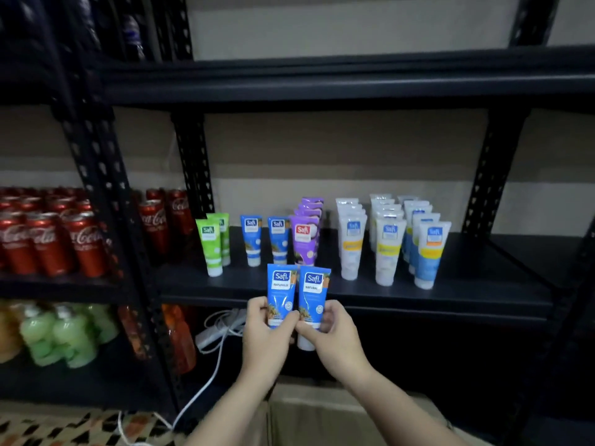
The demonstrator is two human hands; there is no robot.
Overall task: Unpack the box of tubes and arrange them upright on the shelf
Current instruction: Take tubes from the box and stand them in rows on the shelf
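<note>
Two blue plastic tubes with white "Safi" labels are held upright, side by side and touching, just in front of the black metal shelf (418,284): the left blue tube (280,296) is gripped low down by the left hand (265,336), thumb across its front, and the right blue tube (313,297) is pinched in the same way by the right hand (335,336), with its white cap showing below the fingers. On the dark shelf board behind them, other tubes are stood cap-down in rows: two green tubes (214,244) at the left, two blue tubes (264,241) beside them, a file of purple tubes (306,236), and three files of white tubes (389,243) to the right. The rack is framed by perforated black uprights against a beige wall. On the neighbouring rack to the left, red cola cans (51,239) are packed together, with green bottles (61,336) below them. A white power strip and cable (219,329) are seen under the shelf, and a brown cardboard box (325,413) lies between the forearms.
</note>
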